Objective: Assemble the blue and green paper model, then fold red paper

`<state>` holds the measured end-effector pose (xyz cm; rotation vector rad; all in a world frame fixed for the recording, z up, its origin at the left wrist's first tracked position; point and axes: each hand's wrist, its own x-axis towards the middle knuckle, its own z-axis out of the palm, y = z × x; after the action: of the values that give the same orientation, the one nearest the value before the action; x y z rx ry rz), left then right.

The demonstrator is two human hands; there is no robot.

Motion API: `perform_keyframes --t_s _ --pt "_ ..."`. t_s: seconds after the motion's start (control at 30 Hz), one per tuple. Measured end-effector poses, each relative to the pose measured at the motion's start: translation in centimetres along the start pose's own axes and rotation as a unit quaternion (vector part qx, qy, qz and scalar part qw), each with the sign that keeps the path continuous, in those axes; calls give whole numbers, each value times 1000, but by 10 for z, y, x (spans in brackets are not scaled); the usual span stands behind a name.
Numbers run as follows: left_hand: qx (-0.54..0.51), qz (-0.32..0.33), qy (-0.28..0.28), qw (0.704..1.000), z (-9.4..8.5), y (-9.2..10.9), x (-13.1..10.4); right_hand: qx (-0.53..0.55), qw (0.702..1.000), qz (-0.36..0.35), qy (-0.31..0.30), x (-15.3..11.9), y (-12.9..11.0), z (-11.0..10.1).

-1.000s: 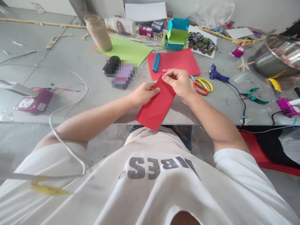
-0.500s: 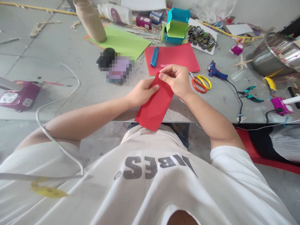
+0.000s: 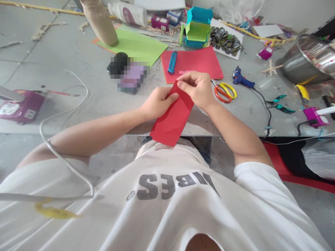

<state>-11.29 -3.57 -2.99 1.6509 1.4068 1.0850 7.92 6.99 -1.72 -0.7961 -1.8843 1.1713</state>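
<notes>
A folded sheet of red paper (image 3: 171,120) slants over the table's front edge, its lower end above my lap. My left hand (image 3: 158,103) is closed on its left side, thumb lying on top of the paper. My right hand (image 3: 197,89) pinches the upper end between thumb and fingers. Just beyond, a stack of red paper sheets (image 3: 205,62) carries a blue utility knife (image 3: 172,62). Scissors (image 3: 225,92) with one red and one yellow handle lie right of my right hand.
On the right are a blue glue gun (image 3: 243,78), green-handled pliers (image 3: 281,104) and a metal pot (image 3: 305,59). Behind stand a blue and green paper box (image 3: 199,28) and a pile of bottle caps (image 3: 225,41). A brown bottle (image 3: 101,22) stands on green paper (image 3: 141,43).
The lower end of the red paper has closed up, its two layers now lying together. Both hands keep nearly the same grip and place.
</notes>
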Motion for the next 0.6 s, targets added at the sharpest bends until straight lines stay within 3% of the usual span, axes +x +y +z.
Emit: perform_keyframes --t_s 0.3,0.6 --pt "-30 -10 -22 999 2 -4 0 -51 998 -20 -39 -1 -2 -3" --pt "-83 -65 -74 992 3 -9 -2 -40 999 -22 5 9 5 -23"
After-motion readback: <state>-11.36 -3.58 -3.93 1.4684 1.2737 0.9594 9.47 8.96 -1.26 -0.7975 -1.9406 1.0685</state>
